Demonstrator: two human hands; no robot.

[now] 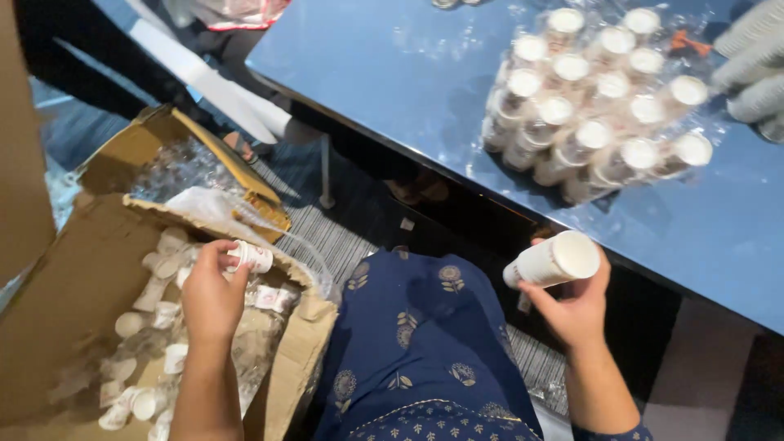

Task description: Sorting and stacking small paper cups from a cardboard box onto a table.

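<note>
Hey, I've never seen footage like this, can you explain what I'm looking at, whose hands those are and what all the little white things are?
This is one picture from a camera worn on a person's head, looking down at their lap and two bare hands. The left hand lifts a small white bottle over a cardboard box full of similar ones. The right hand holds a stack of white bottles. On the blue table lies a clear bag of white-capped bottles. A gloved hand at the top right belongs to someone else.

small white bottle (250, 256) over box, larger white bottle (553, 260) tilted
</note>
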